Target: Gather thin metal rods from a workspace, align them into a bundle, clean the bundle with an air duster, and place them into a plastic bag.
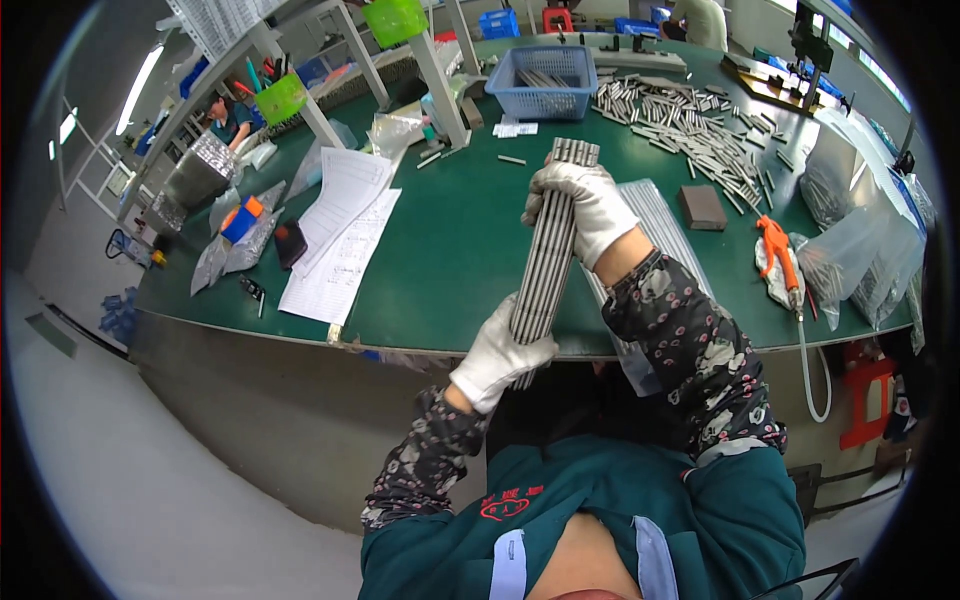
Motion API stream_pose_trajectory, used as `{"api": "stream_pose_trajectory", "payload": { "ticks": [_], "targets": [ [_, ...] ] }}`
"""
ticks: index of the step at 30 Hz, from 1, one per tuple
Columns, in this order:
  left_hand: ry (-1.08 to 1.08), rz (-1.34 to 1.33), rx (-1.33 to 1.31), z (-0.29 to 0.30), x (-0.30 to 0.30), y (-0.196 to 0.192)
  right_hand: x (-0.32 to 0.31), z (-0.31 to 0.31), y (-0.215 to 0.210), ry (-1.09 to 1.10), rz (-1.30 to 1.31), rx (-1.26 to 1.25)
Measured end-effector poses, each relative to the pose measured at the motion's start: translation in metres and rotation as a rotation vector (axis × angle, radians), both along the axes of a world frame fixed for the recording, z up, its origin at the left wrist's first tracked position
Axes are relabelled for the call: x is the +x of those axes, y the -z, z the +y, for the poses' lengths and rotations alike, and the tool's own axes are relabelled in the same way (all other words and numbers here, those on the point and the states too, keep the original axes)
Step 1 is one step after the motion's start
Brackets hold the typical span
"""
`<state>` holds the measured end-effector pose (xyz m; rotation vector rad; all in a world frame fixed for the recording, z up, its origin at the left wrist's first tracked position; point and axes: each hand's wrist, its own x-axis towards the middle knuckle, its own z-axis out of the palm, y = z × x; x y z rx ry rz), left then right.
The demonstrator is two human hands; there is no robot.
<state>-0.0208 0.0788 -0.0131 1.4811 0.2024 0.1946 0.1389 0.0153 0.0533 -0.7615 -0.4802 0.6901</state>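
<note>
A bundle of metal rods (pixel 547 260) is held between my two white-gloved hands, slanting from the table's front edge up toward the middle. My left hand (pixel 500 352) grips its near end. Near the far end, my right hand (pixel 588 205) wraps around the rods, their ends showing past the fingers. Under my right forearm, more long grey rods (pixel 665 228) lie side by side on the green table, partly covered by the sleeve. A brown rectangular block (pixel 703 208) rests to the right of my right hand.
A blue basket (pixel 541 103) holding rods stands at the back, beside a pile of loose short rods (pixel 690 125). At right lie an orange air gun (pixel 776 252) with a hose and some plastic bags (pixel 862 250). Papers (pixel 340 215) and tape (pixel 240 219) lie at left. A person (pixel 228 120) sits far left.
</note>
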Motion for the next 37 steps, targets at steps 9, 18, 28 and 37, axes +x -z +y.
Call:
{"api": "stream_pose_trajectory", "payload": {
  "ticks": [9,18,28,37],
  "targets": [
    [-0.536,0.153,-1.127,-0.01,-0.086,0.098,-0.095,-0.019,0.054,-0.032,-0.223,-0.14],
    [-0.847,0.273,-1.0,-0.004,-0.136,0.264,-0.146,-0.026,0.193,-0.526,-0.246,-0.209],
    [-0.745,0.247,-1.208,-0.016,-0.157,0.319,-0.151,-0.029,0.228,-0.658,-0.327,-0.275],
    [-0.768,0.409,-0.96,-0.025,-0.167,0.338,-0.151,-0.031,0.228,-0.699,-0.244,-0.383]
  ]
}}
